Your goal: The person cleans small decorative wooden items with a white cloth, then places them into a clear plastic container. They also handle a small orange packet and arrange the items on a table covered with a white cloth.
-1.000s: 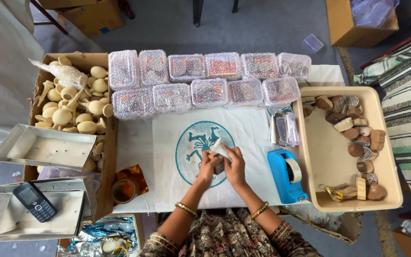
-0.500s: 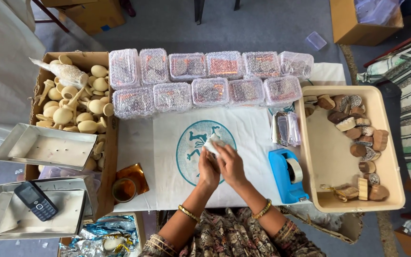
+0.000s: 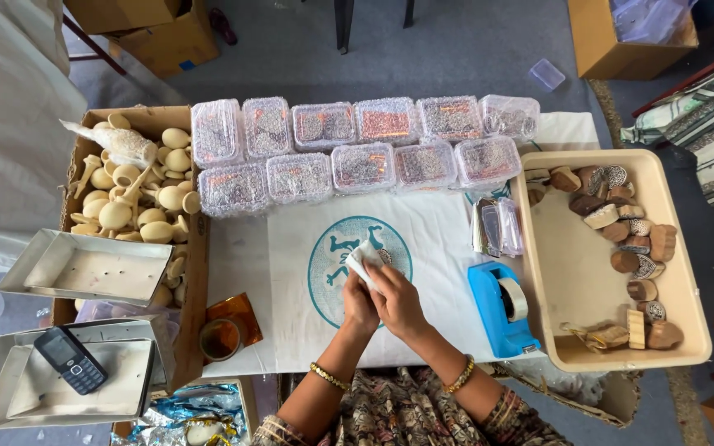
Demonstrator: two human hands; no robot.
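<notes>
While both hands meet over the teal-printed cloth (image 3: 307,248), the left hand (image 3: 359,299) and right hand (image 3: 398,299) fold white wrapping paper (image 3: 363,258) around a small carved block (image 3: 383,257), fingers closed on it; the wrapping looks half done.

Grey carpeted floor (image 3: 456,49) under even daylight. Dark chair legs (image 3: 373,12) beyond far edge of white-covered table (image 3: 245,264). Cardboard boxes (image 3: 146,25) on floor off table's far-left corner; another cardboard box (image 3: 613,49) far right. Striped cloth (image 3: 704,124) right of table.
</notes>
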